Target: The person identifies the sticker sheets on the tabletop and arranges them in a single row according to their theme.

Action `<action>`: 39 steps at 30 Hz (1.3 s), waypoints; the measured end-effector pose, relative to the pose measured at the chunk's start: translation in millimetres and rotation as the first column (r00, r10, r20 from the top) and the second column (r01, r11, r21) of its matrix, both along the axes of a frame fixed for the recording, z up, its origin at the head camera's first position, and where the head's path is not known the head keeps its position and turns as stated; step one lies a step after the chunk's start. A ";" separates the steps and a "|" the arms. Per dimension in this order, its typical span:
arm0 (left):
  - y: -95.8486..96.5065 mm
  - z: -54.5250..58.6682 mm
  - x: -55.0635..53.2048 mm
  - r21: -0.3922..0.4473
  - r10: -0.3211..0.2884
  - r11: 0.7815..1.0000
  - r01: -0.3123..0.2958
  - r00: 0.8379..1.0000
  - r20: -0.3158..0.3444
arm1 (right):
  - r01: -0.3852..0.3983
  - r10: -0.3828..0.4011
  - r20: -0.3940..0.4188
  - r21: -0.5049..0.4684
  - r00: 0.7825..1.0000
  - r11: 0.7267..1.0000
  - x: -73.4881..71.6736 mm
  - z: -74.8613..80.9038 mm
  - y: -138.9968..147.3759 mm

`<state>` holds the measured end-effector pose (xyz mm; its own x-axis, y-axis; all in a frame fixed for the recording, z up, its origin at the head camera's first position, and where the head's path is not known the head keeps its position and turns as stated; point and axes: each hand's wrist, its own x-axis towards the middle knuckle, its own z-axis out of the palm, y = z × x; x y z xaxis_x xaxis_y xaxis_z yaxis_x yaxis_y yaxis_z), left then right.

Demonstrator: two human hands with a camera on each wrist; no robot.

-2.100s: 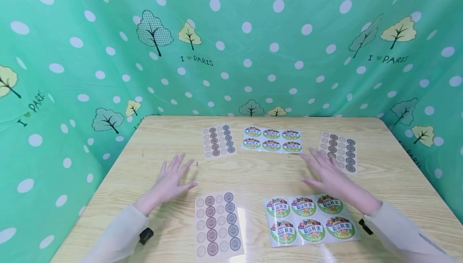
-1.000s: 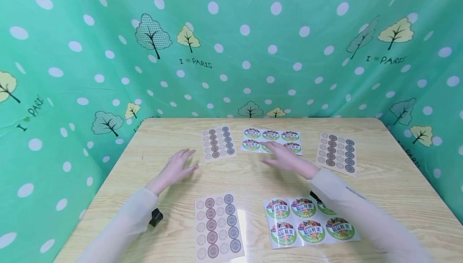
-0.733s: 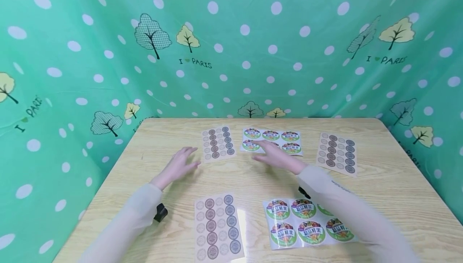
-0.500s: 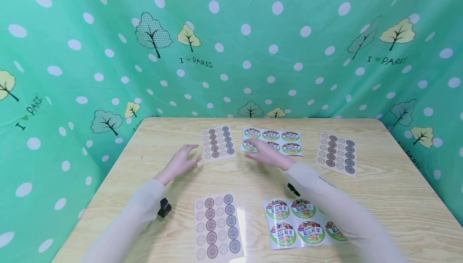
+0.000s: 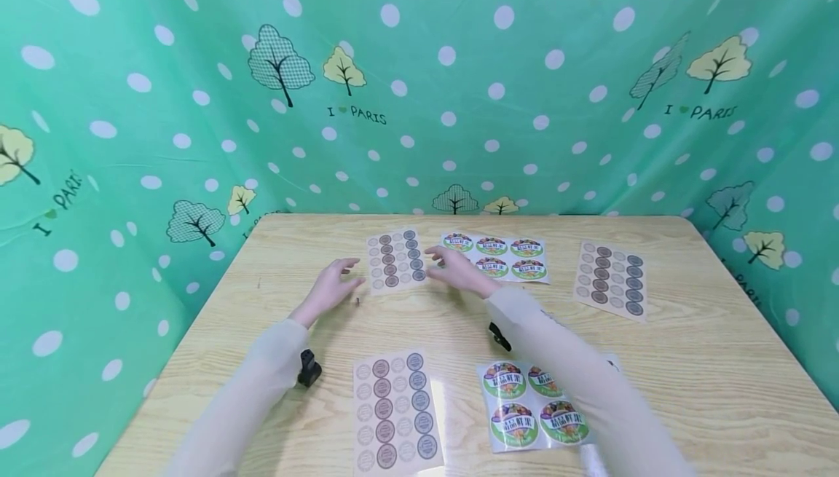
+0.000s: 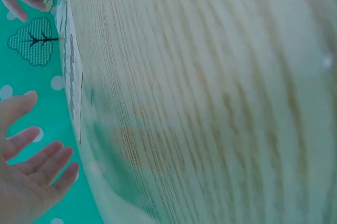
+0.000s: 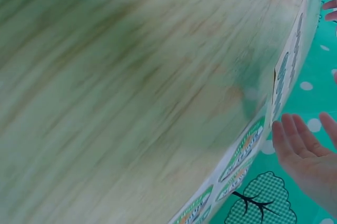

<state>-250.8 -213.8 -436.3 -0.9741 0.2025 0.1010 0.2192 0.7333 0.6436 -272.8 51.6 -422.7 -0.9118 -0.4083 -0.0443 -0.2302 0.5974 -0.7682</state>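
On the far left of the table lies a beige sheet of round stickers [image 5: 396,260], flat, with pale, brown and grey rows. My left hand [image 5: 328,286] hovers at its left side, fingers spread and slightly bent, holding nothing; the left wrist view shows that hand [image 6: 34,168] with its fingers apart. At the sheet's right side is my right hand [image 5: 457,270], also holding nothing, partly covering the far sheet of fruit-label stickers [image 5: 510,256]. In the right wrist view the right hand [image 7: 308,153] has relaxed fingers. Contact with the beige sheet cannot be made out.
Another beige sticker sheet [image 5: 609,278] lies at the far right. Nearer to me are a larger beige sticker sheet [image 5: 396,411] and a fruit-label sheet [image 5: 534,408], partly under my right sleeve. A green dotted curtain [image 5: 419,98] hangs behind the wooden table [image 5: 708,360].
My right hand has swept left from the far-right sheet, past the fruit-label sheet, to the beige sheet's right side. My left hand has moved slightly forward and right. The sheets have not moved.
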 end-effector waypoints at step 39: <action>11.2 -40.2 -48.4 0.230 0.114 0.962 -0.146 0.983 0.147 | 0.201 -0.146 0.261 -0.198 0.954 0.959 -25.3 -18.5 -26.7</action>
